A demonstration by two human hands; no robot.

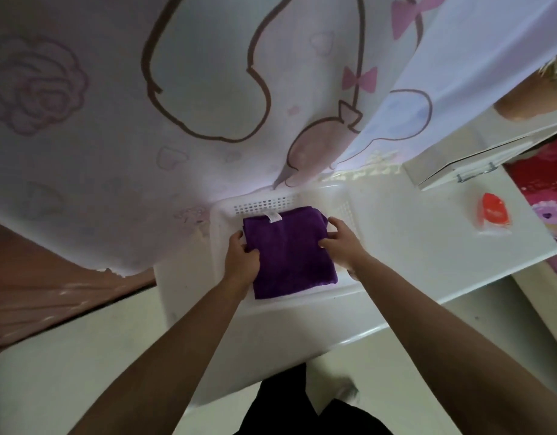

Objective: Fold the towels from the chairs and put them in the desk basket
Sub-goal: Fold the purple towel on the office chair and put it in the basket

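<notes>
our left hand (241,262) and right hand (344,243) hold the folded purple towel (289,255) by its two side edges. the left hand's fingers curl round the left edge with the thumb on top. the right hand pinches the right edge between thumb and fingers. the towel lies inside the white plastic basket (264,203) on the white desk (412,252), its small white label (272,216) toward the far wall. we judge this towel folded and all but placed, with only the letting go left. we see no second towel beneath it, and no chairs are in view, so we cannot tell how many towels remain. a cartoon-print curtain (145,120) hangs behind, and a red packet (493,215) sits well apart on the desk.
</notes>
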